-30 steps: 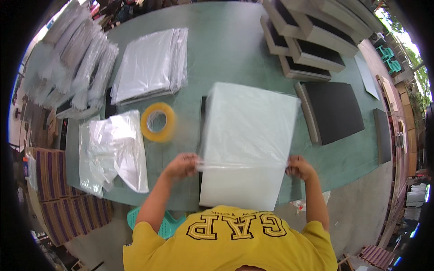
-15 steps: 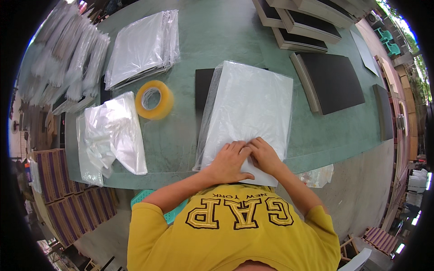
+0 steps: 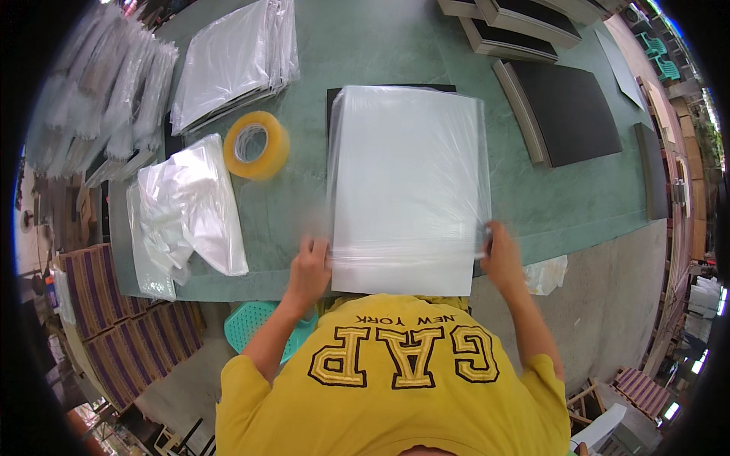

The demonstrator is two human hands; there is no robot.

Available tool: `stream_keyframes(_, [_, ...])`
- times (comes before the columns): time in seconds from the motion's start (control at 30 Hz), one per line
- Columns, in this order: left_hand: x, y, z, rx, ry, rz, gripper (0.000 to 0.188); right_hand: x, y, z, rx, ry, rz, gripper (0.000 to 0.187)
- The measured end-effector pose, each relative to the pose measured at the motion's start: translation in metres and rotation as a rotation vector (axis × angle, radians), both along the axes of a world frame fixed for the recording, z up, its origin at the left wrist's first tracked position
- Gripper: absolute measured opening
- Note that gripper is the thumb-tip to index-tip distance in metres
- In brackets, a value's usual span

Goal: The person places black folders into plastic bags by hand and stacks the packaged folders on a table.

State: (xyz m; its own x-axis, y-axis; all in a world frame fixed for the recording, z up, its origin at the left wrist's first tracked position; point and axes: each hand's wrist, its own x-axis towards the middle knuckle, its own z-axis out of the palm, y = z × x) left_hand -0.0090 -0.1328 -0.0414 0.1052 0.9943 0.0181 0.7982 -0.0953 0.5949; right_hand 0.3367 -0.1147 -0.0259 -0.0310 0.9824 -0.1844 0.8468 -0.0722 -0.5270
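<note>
In front of me lies a white rectangular sheet or board, mostly inside a clear plastic bag. Its near end sticks out of the bag's mouth. My left hand is closed on the bag's left edge close to the mouth, its fingertips a little blurred. On the opposite side, my right hand pinches the bag's right edge. Beneath the bag, a dark board shows along the far and left sides.
A yellow tape roll and loose clear bags lie to the left. Farther back is a stack of bagged white sheets; more plastic-wrapped bundles are piled beyond. Dark-topped boards stand at right on the green table.
My hands have parted from the middle of the near end to the bag's two sides. The bag now lies straighter and smoother, its mouth drawn toward me over the white sheet.
</note>
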Motion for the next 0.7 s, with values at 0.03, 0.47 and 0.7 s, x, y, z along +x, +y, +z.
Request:
stream_keyframes(0.03, [-0.002, -0.013, -0.001, -0.023, 0.003, -0.014, 0.022, 0.001, -0.017, 0.000, -0.122, 0.003, 0.001, 0.039])
stream_keyframes(0.47, [-0.010, -0.069, 0.022, 0.197, -0.001, -0.180, 0.028, -0.018, -0.095, 0.001, -0.130, 0.530, -0.299, 0.010])
stream_keyframes(0.7, [0.011, 0.016, 0.042, 0.556, 0.168, -0.422, 0.044, -0.073, -0.029, 0.103, 0.011, 0.941, 0.179, 0.017])
